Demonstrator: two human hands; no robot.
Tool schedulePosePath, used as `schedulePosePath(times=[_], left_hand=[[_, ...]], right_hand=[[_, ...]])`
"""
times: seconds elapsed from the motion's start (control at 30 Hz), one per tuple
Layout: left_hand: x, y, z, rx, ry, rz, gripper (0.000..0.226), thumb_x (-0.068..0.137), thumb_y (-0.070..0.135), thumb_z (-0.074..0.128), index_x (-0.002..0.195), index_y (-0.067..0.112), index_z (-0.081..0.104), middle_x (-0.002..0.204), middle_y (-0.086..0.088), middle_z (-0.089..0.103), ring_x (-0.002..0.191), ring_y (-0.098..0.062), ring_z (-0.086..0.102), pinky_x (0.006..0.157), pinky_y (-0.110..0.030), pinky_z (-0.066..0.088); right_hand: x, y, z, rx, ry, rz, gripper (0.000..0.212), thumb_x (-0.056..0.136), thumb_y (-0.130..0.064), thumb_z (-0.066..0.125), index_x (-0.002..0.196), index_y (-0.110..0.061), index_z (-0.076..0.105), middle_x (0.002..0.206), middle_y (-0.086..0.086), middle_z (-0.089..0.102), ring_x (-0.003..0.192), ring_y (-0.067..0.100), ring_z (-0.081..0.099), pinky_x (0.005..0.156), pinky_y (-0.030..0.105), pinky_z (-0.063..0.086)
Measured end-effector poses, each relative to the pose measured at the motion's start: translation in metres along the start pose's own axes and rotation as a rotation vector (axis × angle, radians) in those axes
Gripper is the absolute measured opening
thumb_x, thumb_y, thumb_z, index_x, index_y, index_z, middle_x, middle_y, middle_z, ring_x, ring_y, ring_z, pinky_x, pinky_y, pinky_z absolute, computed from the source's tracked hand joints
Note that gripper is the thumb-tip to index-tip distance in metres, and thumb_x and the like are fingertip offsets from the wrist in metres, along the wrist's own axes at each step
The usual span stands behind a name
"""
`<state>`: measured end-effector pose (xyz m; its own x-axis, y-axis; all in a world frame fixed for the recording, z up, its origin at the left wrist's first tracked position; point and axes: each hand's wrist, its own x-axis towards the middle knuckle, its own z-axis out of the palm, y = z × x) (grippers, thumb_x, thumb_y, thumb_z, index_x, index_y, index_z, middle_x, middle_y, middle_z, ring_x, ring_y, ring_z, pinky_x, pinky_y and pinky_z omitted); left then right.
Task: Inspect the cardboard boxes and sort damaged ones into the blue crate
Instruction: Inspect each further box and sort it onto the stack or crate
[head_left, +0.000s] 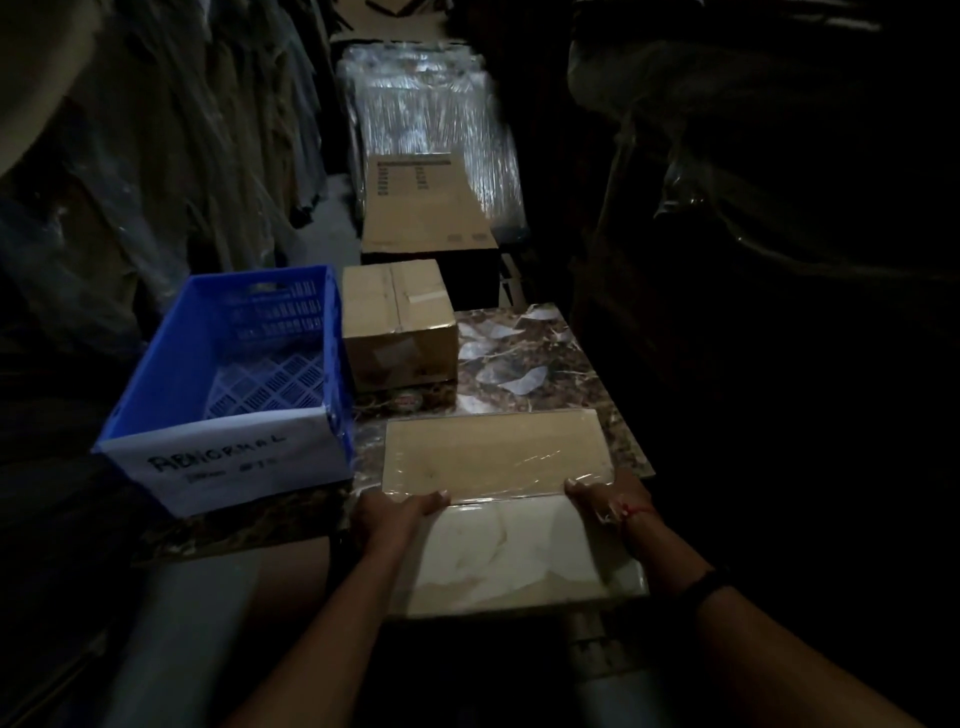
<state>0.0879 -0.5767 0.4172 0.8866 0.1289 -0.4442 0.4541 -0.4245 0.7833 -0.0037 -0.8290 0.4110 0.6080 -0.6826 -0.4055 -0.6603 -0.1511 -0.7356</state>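
Observation:
A flat cardboard box (496, 457) wrapped in clear film sits at the near edge of the marble-patterned table (561, 338). My left hand (397, 514) grips its near left corner and my right hand (605, 501) grips its near right corner. The side facing me looks pale and shiny. The blue crate (156, 395) stands to the left, empty inside, with a white paper label on its front. A taped cardboard box (397, 322) stands upright just right of the crate, behind the held box.
A larger cardboard carton (426, 208) lies further back, with plastic-wrapped sheets (431, 104) behind it. Hanging clothes in plastic (156, 156) line the left side. Dark wrapped bundles (753, 182) crowd the right. The room is dim.

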Motion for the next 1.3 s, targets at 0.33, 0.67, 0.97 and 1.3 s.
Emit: schedulePosePath(times=[0.33, 0.67, 0.97, 1.3], left_hand=[[0.068, 0.048, 0.064, 0.004, 0.082, -0.096, 0.077, 0.030, 0.059, 0.090, 0.089, 0.015, 0.067, 0.098, -0.006, 0.071, 0.091, -0.030, 0.068, 0.084, -0.040, 0.056], [0.139, 0.072, 0.118, -0.016, 0.095, -0.120, 0.102, 0.013, 0.067, 0.081, 0.101, 0.018, 0.068, 0.101, -0.004, 0.072, 0.093, -0.028, 0.068, 0.088, -0.042, 0.055], [0.204, 0.074, 0.130, -0.018, 0.076, -0.118, 0.107, 0.002, 0.076, 0.080, 0.092, 0.019, 0.070, 0.093, 0.000, 0.073, 0.085, -0.024, 0.069, 0.085, -0.044, 0.056], [0.188, 0.116, 0.122, 0.044, 0.065, -0.101, 0.066, 0.037, 0.061, 0.088, 0.081, 0.018, 0.064, 0.099, -0.005, 0.072, 0.094, -0.027, 0.067, 0.089, -0.039, 0.052]], right_hand=[[0.117, -0.043, 0.003, -0.013, -0.061, -0.081, 0.035, 0.077, -0.022, 0.079, 0.105, -0.002, 0.071, 0.106, 0.017, 0.071, 0.094, 0.027, 0.066, 0.082, 0.033, 0.050], [0.250, -0.036, 0.019, -0.062, -0.141, -0.018, 0.070, 0.047, -0.051, 0.083, 0.097, -0.004, 0.070, 0.096, 0.014, 0.073, 0.090, 0.027, 0.071, 0.079, 0.040, 0.058], [0.253, -0.081, 0.025, -0.090, -0.097, 0.077, 0.074, 0.055, -0.048, 0.084, 0.108, 0.001, 0.066, 0.108, 0.017, 0.070, 0.098, 0.028, 0.068, 0.080, 0.037, 0.056], [0.283, -0.083, 0.038, -0.204, -0.126, 0.032, 0.072, 0.064, -0.051, 0.080, 0.111, 0.001, 0.066, 0.114, 0.018, 0.068, 0.106, 0.031, 0.066, 0.090, 0.040, 0.054]])
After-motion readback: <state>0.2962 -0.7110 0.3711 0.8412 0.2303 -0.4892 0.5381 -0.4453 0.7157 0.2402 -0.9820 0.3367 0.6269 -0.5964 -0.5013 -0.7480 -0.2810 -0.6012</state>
